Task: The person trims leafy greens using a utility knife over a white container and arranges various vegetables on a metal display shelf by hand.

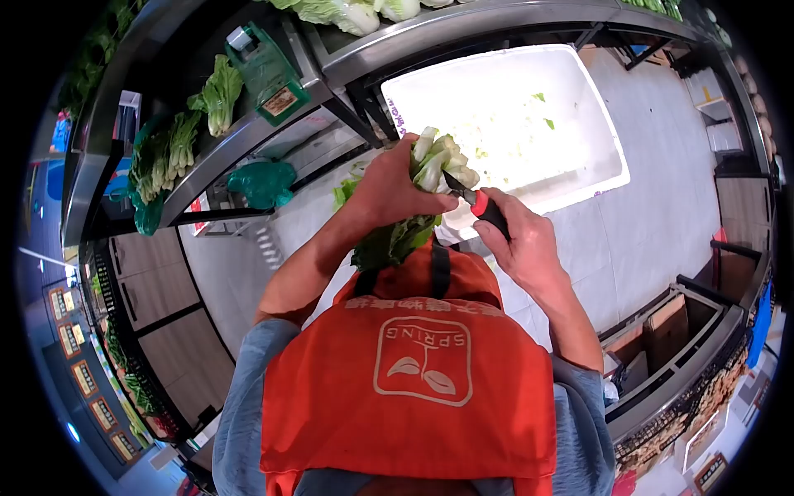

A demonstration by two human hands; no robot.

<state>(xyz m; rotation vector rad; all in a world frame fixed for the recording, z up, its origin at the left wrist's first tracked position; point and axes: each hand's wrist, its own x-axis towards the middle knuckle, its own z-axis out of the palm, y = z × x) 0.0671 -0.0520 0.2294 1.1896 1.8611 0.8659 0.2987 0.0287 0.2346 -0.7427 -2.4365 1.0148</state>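
1. The leafy vegetable is grasped in the left hand, its long axis slanted from dark leaves near the apron to pale stems beside the white tub.
2. The knife is gripped in the right hand; its blade is directed leftward at the stems, just beside the left thumb.
3. Beyond the 2 hands, the tub is set on the floor; a green container is placed near the left bench's inner edge.

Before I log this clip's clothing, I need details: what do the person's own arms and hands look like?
The left hand and right hand are ungloved, with no wristwear visible. Both forearms are uncovered too, below short, plain-looking grey-blue sleeves.
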